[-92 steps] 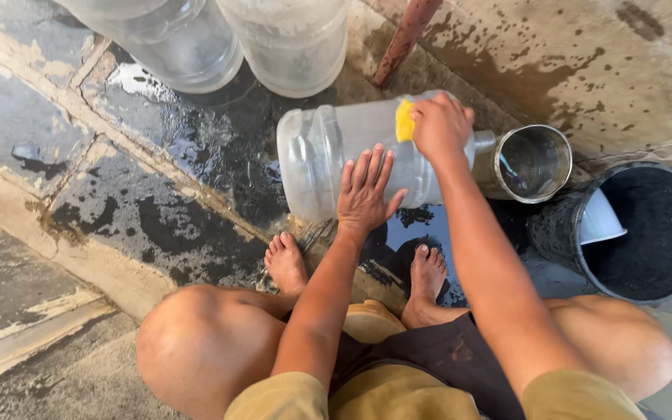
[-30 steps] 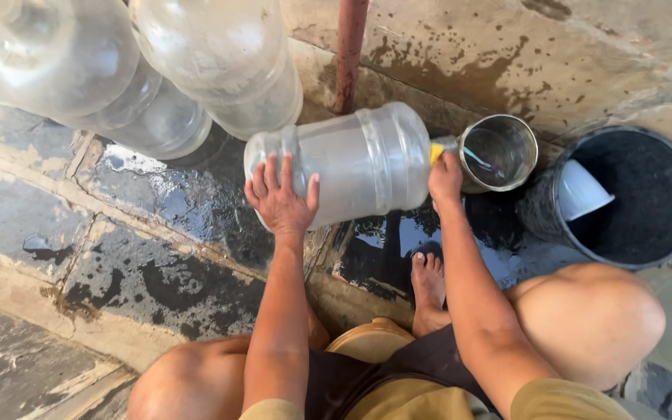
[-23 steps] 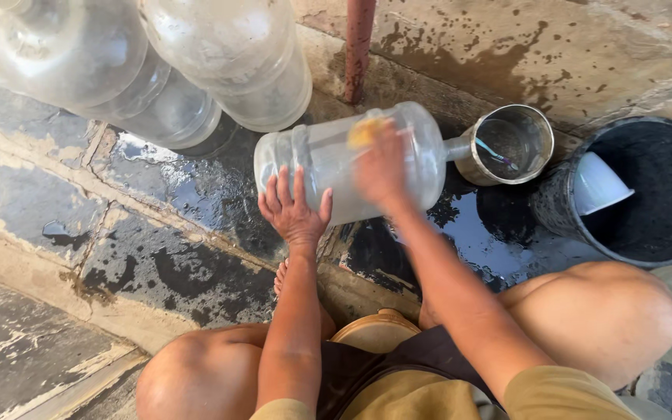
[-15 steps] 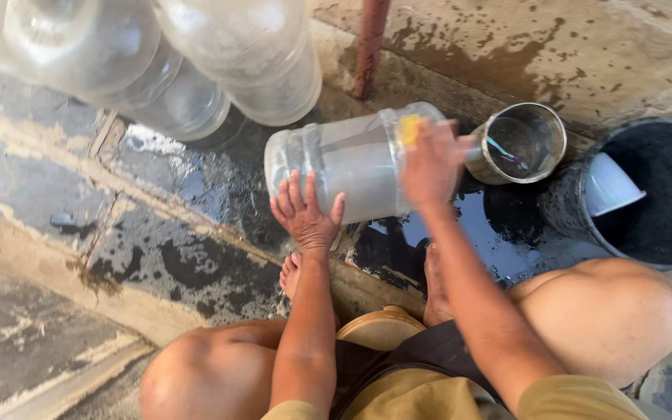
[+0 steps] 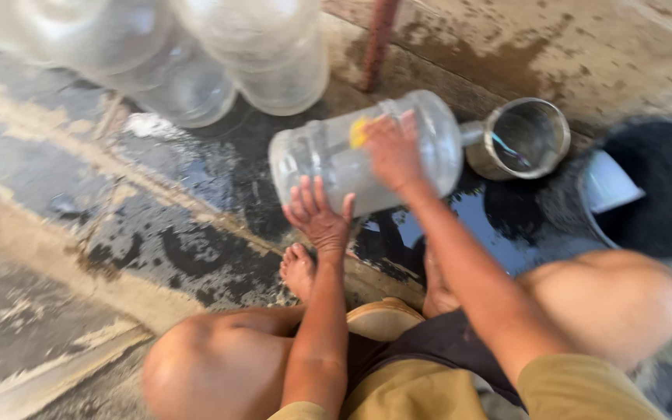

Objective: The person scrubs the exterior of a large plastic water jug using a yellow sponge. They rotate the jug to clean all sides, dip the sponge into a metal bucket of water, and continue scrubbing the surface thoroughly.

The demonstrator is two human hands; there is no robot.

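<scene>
Two hands work the clear water jug (image 5: 367,159), lying sideways on the wet floor (image 5: 196,225). Right hand (image 5: 392,152) has slid its yellow sponge (image 5: 359,132) leftward from the neck, gripping it; left hand (image 5: 320,218) stays spread, bracing the underside.

I see no labels, signs or screens here. The only containers are clear, unmarked plastic jugs: one (image 5: 367,152) lying on its side on the wet floor, and more jugs (image 5: 188,54) clustered at the top left (blurred, so their count is unclear).
</scene>
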